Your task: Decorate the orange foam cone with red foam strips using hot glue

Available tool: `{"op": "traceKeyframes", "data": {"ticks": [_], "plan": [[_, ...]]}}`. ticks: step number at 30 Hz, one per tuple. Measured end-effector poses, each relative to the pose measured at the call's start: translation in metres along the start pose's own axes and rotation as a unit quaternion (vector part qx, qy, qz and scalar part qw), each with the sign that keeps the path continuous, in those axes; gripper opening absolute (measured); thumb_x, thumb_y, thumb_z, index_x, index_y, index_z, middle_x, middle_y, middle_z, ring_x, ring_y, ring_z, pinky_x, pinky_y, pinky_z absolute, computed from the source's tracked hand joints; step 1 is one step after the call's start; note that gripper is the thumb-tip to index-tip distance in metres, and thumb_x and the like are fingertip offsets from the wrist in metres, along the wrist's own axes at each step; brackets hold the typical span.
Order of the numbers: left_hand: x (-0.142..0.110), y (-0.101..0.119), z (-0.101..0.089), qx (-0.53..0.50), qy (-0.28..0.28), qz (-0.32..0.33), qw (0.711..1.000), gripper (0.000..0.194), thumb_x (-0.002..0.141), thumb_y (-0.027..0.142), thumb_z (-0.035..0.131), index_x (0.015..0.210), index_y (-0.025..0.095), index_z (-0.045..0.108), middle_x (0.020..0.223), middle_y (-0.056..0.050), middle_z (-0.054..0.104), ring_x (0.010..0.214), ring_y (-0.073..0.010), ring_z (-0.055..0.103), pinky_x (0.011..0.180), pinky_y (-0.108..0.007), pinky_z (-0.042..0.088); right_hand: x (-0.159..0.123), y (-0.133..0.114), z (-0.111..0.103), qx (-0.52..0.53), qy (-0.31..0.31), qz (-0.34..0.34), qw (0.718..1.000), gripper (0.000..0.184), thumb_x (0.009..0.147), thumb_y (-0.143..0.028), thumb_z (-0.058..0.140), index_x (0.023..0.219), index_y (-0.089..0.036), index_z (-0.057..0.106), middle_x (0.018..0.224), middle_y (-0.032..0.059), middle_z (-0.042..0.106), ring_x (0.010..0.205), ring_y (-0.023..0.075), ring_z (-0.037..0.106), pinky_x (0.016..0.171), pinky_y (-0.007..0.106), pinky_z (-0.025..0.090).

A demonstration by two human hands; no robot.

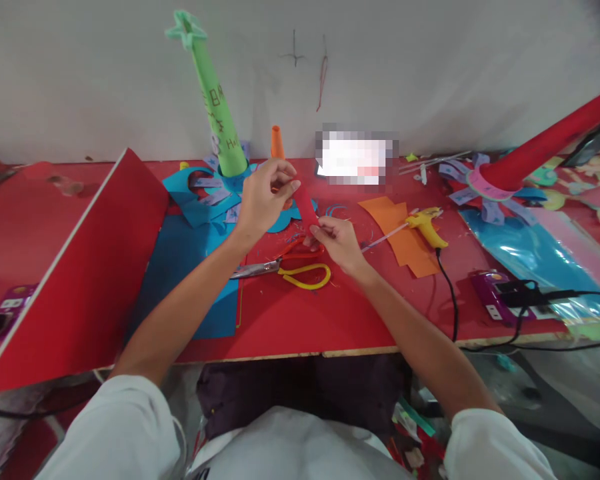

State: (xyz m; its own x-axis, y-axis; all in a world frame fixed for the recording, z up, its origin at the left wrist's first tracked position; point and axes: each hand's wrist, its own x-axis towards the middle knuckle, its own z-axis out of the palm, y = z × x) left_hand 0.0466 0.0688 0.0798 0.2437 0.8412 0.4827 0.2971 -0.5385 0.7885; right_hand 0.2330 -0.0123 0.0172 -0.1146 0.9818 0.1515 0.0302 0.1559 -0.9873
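Between my two hands a narrow red strip (306, 204), paper or foam by its look, is stretched at a slant above the table. My left hand (267, 197) pinches its upper end with thumb and fingers. At the lower end my right hand (339, 241) grips it the same way. Beneath lie scissors (305, 277) with one yellow and one red handle, blades pointing left. Blue sheets (195, 293) lie to the left under my forearm. An orange cone (277, 141) stands just behind my left hand.
A green cone (223, 127) with a star top stands back left; a red partition (90, 267) rises at left. To the right are a yellow glue gun (429, 227), orange sheet (395, 233), purple power strip (495, 293) with cables, and a red cone (545, 150). A blurred bright screen (355, 157) leans behind.
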Motion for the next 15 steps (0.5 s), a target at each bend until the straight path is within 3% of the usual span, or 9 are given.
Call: {"op": "traceKeyframes", "data": {"ticks": [4, 8, 15], "plan": [[-0.008, -0.004, 0.023, -0.113, 0.036, -0.071, 0.99, 0.017, 0.101, 0.035, 0.073, 0.108, 0.024, 0.063, 0.082, 0.001, 0.062, 0.074, -0.0123, 0.062, 0.07, -0.025, 0.054, -0.005, -0.001, 0.012, 0.047, 0.02, 0.015, 0.999, 0.047, 0.087, -0.068, 0.075, 0.079, -0.024, 0.064, 0.07, 0.0018, 0.071, 0.063, 0.0175, 0.068, 0.065, 0.035, 0.063], [-0.02, -0.003, 0.041, -0.157, 0.04, -0.115, 0.98, 0.025, 0.106, 0.039, 0.066, 0.09, 0.023, 0.055, 0.081, 0.002, 0.054, 0.073, -0.0115, 0.055, 0.069, -0.025, 0.05, -0.008, -0.001, 0.017, 0.051, 0.041, 0.01, 0.998, 0.048, 0.088, -0.07, 0.074, 0.08, -0.024, 0.063, 0.07, 0.0007, 0.067, 0.064, 0.0179, 0.068, 0.069, 0.036, 0.065], [-0.041, 0.002, 0.056, -0.016, 0.043, -0.036, 0.998, 0.045, 0.11, 0.049, 0.051, 0.078, 0.025, 0.032, 0.071, 0.004, 0.037, 0.065, -0.0137, 0.04, 0.063, -0.031, 0.036, -0.011, -0.004, 0.021, 0.041, 0.067, -0.015, 0.997, 0.05, 0.091, -0.073, 0.07, 0.078, -0.026, 0.057, 0.073, 0.0011, 0.066, 0.067, 0.0205, 0.067, 0.071, 0.04, 0.063]]}}
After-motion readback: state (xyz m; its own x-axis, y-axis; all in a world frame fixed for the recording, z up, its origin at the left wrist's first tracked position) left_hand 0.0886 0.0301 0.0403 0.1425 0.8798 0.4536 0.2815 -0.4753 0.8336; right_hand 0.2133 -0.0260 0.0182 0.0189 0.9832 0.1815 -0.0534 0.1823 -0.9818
